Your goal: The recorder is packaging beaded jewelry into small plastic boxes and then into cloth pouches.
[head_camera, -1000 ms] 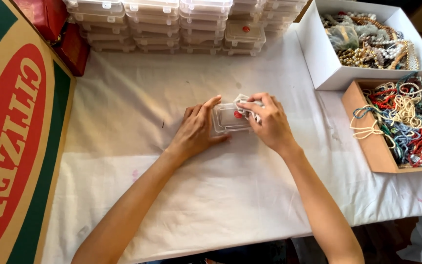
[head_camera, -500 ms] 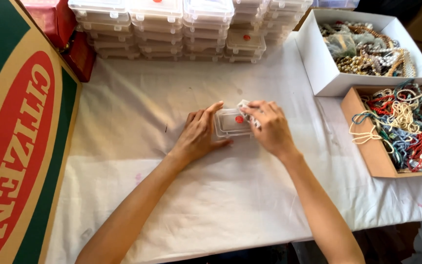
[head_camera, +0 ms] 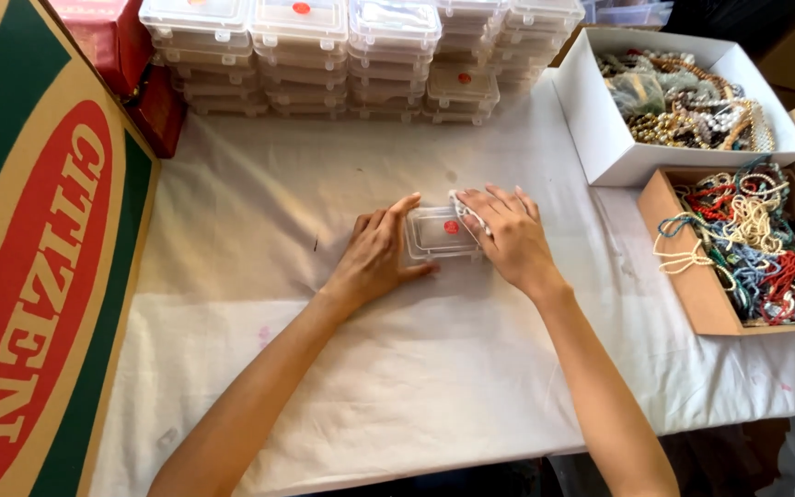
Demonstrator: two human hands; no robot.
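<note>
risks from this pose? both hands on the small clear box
1. Left hand and right hand pinch the small clear plastic box with a red dot from its ends; it could slip on the white cloth.
2. Something white sits at the right fingers by the box edge; it might get trapped.

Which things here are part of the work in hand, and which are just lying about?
In hand:
- small clear plastic box with a red dot on its lid
- left hand and right hand, both on that box

Lying about:
- stacks of clear boxes at the far edge
- white box of beads
- brown box of necklaces
- large cardboard box
- white table cover
</note>
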